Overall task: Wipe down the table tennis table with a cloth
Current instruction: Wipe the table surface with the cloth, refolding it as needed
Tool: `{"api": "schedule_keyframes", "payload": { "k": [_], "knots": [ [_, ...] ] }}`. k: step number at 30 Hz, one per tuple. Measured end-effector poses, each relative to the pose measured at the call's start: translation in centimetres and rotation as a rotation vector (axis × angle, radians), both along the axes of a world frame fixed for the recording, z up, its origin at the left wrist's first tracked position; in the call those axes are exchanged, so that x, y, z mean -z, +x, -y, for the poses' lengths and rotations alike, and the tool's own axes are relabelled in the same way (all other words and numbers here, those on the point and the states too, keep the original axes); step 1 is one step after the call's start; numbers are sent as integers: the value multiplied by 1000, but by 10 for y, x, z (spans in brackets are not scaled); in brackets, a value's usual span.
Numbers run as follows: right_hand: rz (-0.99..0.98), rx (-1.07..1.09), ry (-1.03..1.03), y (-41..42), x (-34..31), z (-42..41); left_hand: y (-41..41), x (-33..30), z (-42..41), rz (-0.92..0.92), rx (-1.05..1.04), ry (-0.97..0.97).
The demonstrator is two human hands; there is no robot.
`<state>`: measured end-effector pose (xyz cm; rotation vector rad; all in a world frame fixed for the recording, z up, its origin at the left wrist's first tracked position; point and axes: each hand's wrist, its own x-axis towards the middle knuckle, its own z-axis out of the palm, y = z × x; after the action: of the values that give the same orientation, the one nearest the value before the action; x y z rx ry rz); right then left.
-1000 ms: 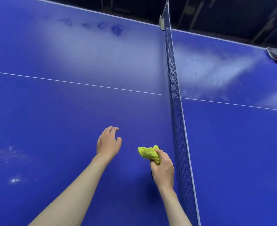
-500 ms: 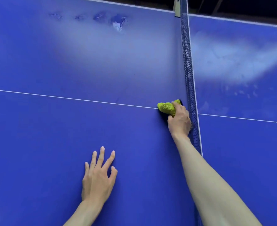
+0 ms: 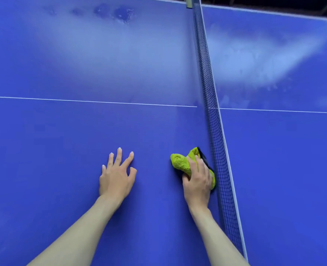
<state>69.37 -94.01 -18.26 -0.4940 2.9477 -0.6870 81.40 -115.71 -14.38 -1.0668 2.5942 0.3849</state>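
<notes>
The blue table tennis table (image 3: pixel 62 141) fills the view, with a white centre line across it. My right hand (image 3: pixel 197 179) grips a bunched yellow-green cloth (image 3: pixel 180 162) and presses it on the surface just left of the net (image 3: pixel 212 116). A dark part of the cloth shows at its net-side edge. My left hand (image 3: pixel 117 175) lies flat on the table with fingers spread, a hand's width left of the cloth.
The net runs from the far post (image 3: pixel 189 1) down to the lower right. Dark wet blotches (image 3: pixel 120 13) sit near the far edge on the left half. Pale hazy streaks (image 3: pixel 255 60) cover the far part of both halves.
My right hand has drawn the cloth back along the net from the centre line towards me. My left hand stays planted flat on the table.
</notes>
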Motion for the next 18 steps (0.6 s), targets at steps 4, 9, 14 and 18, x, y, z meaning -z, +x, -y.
{"api": "schedule_keyframes", "payload": {
  "k": [4,9,14,18],
  "knots": [
    [7,10,42,87,1,-42,4,-2,5,-12,46,21],
    [4,-32,48,97,6,-53,9,0,5,-24,52,43],
    [-26,-115,-32,11,13,-12,11,3,-1,-58,19,13],
    [-38,-166,-61,-99,19,51,10,13,-6,-132,-21,-48]
  ]
}}
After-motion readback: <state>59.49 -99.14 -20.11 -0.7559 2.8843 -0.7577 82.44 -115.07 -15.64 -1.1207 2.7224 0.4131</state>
